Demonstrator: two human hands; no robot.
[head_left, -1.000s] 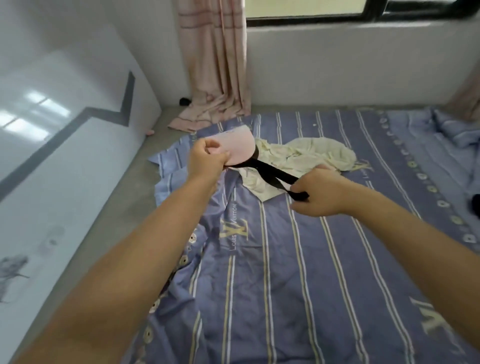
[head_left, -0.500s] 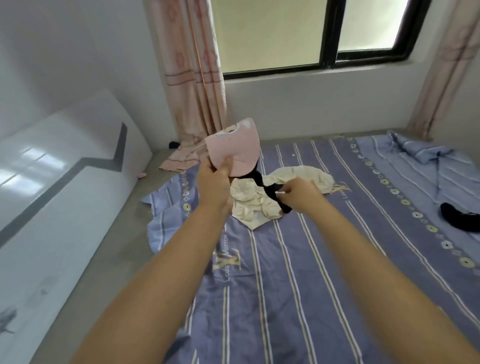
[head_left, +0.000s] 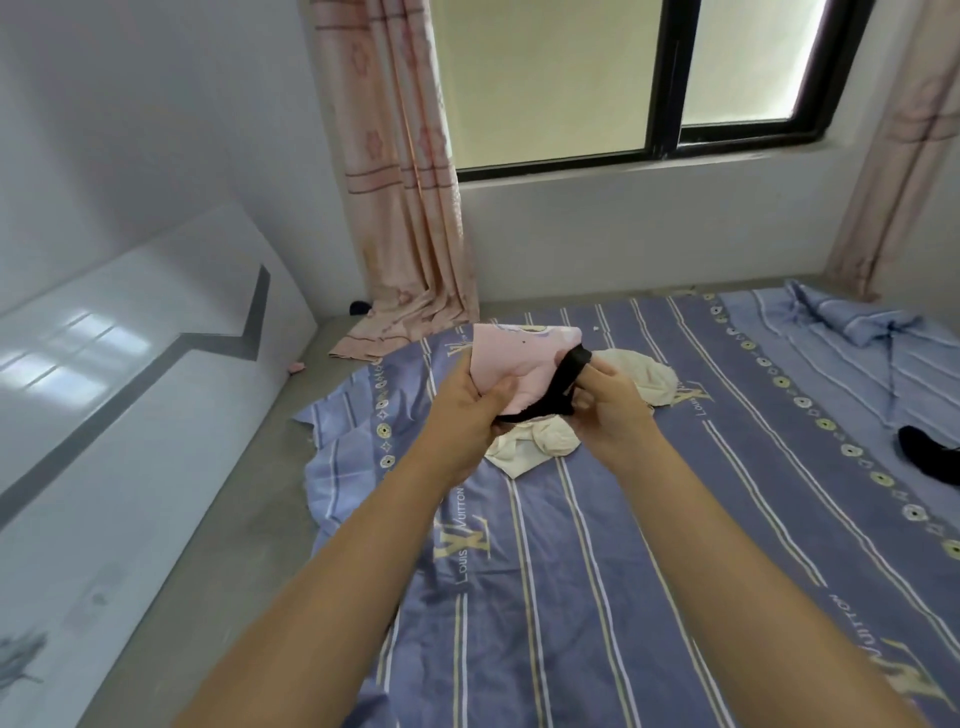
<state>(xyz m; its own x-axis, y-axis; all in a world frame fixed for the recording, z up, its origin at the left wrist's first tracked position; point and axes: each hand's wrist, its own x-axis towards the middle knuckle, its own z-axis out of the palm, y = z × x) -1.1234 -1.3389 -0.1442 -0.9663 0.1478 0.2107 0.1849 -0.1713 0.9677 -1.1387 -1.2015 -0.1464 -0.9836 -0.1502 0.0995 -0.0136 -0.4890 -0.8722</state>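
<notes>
I hold a small pink garment (head_left: 519, 358) with a black band (head_left: 563, 384) above the bed. My left hand (head_left: 467, 405) grips the pink cloth at its lower left, thumb on top. My right hand (head_left: 608, 400) pinches the black band, which loops over its fingers. Under both hands a crumpled cream garment (head_left: 550, 441) lies on the blue striped sheet (head_left: 597, 545).
A dark garment (head_left: 930, 457) lies at the sheet's right edge, and a light blue bundle (head_left: 852, 322) sits at the back right. Pink curtains (head_left: 400, 208) hang by the window. A white panel (head_left: 104, 415) leans at the left, with bare grey floor (head_left: 234, 519) beside the sheet.
The hands have come closer together and the black band has folded up against the pink cloth. The view has tilted up, showing more window.
</notes>
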